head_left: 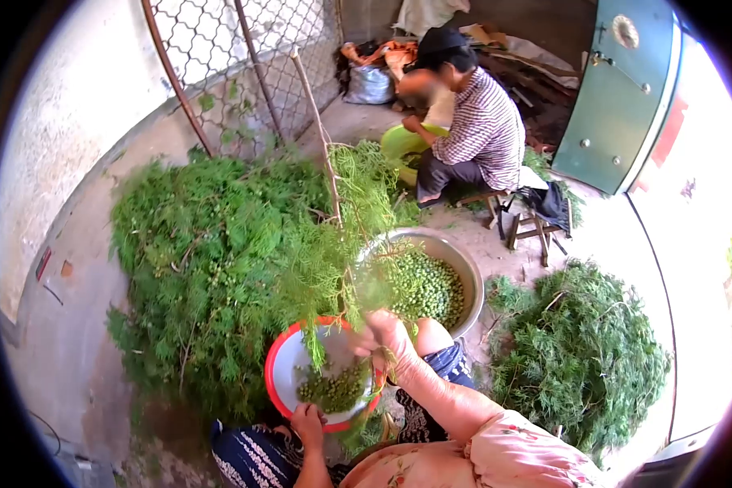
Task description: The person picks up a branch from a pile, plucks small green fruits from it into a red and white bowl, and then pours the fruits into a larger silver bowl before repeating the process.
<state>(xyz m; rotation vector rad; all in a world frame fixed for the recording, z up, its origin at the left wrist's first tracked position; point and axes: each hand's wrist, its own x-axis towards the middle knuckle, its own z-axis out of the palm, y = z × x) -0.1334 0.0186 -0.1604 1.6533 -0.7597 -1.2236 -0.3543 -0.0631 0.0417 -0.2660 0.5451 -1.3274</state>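
My right hand (384,335), somewhat blurred, is closed around the lower end of a leafy evergreen branch (331,175). Its bare stem rises up and away, and green sprays hang over a white basin with a red rim (273,368). Small green berries (333,389) lie in the bottom of that basin, which rests at my lap. At its near left edge, my left hand (307,424) has its fingers curled against the rim. Just beyond my right hand stands a large metal basin (473,281) holding many green berries (431,285).
A big heap of cut evergreen branches (211,268) spreads at left; a smaller pile (581,354) lies at right. Another person (484,122) sits ahead with a yellow-green basin (394,145). Wooden stool (537,232), green door (618,89) and metal lattice (236,65) stand around.
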